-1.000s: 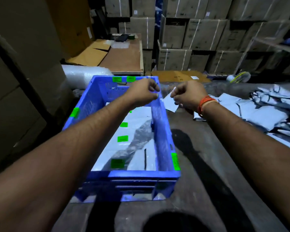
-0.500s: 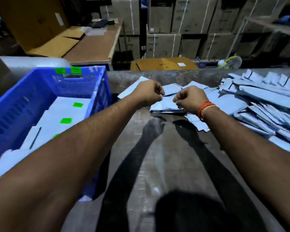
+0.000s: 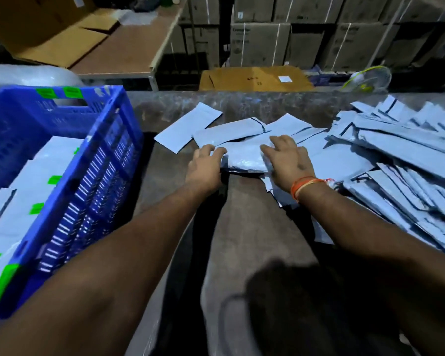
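A filled grey poly mailer packet lies on the dark table, at the near edge of several flat grey mailers. My left hand touches its left end, thumb lying along the top edge. My right hand, with an orange thread at the wrist, rests on its right end with fingers spread. To the left stands a blue plastic crate holding several white packets with green labels.
A big heap of empty grey mailers covers the table's right side. Beyond the table's far edge are a flat cardboard sheet, a small fan, stacked cartons, a wooden table and a bubble-wrap roll.
The view swung right from the crate to the mailers. Both hands, fisted together and holding a white slip a second ago, have opened and dropped onto the packet.
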Motion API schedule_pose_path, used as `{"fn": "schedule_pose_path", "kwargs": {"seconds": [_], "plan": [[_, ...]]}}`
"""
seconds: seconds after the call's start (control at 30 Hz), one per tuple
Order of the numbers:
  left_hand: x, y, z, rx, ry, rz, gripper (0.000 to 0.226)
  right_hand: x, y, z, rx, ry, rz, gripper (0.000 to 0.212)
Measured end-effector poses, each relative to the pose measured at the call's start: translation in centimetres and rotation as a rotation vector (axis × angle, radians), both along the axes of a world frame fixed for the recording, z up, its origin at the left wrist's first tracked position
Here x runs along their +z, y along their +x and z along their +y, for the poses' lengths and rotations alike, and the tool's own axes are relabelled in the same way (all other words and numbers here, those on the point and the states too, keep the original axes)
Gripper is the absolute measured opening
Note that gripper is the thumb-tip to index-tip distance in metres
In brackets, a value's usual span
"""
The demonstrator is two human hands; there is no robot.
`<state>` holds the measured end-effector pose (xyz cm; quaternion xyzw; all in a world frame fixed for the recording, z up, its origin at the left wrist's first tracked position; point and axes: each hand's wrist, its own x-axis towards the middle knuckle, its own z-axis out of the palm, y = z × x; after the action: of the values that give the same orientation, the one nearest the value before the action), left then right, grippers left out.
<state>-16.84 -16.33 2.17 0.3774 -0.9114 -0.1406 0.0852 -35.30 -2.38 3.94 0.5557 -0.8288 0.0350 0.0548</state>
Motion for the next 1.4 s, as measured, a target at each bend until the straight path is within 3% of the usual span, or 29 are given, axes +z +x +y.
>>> {"fn": "schedule_pose_path", "kwargs": {"seconds": [0.1,0.2,0.43,0.67,0.73,0.83,0.9,0.93,0.97,1.07,1.17,1.27,1.33,1.4], "plan": [[-0.3,0.2,-0.4,0.027,-0.019,-0.048,0.073,-0.5,-0.5,-0.8,0.041,0.047,0.084,0.028],[-0.7,0.8,-0.2,0.058,-0.038,-0.054,0.057,-0.6,-0.4,-0.6,0.077,0.0,0.095,0.014],[-1.2,3.2,0.6,0.088,-0.109,0.044,0.042,-1.3,1.9,2.4,0.124,-0.121,-0.009,0.012],[-0.9,6.8,3.1,0.011,-0.102,0.063,0.04,0.4,6.6,6.0,0.071,-0.316,-0.333,0.009],[-0.8,8.1,3.3,-0.003,0.046,0.163,0.034,0.8,7.5,6.9,0.018,-0.385,-0.368,0.01],[-0.2,10.7,3.7,-0.058,0.417,0.434,0.037,1.3,8.2,8.1,-0.096,-0.537,-0.518,0.01],[0.0,12.4,4.6,-0.079,0.693,0.574,0.02,1.2,9.0,8.9,-0.18,-0.593,-0.647,0.01],[0.0,13.2,5.1,-0.044,0.77,0.577,0.008,0.8,9.4,9.2,-0.206,-0.589,-0.693,0.009],[-0.1,14.0,5.4,0.008,0.771,0.537,0.01,0.0,9.9,9.6,-0.215,-0.563,-0.715,0.008],[-1.7,16.1,5.4,0.133,0.451,0.154,0.039,-3.4,11.5,10.8,-0.265,-0.432,-0.706,0.007],[-2.0,17.1,7.2,0.242,0.228,-0.086,0.01,-5.2,13.5,11.2,-0.363,-0.426,-0.587,0.003],[-2.3,17.2,10.0,0.169,-0.086,0.03,0.031,-6.0,15.8,11.2,-0.319,-0.512,-0.352,0.027],[-2.7,16.7,11.7,-0.032,-0.148,0.197,0.041,-6.4,18.2,11.3,-0.242,-0.508,-0.338,0.045],[-3.3,16.1,12.7,-0.178,-0.164,0.21,0.05,-6.8,20.8,11.6,-0.17,-0.415,-0.346,0.058]]}}
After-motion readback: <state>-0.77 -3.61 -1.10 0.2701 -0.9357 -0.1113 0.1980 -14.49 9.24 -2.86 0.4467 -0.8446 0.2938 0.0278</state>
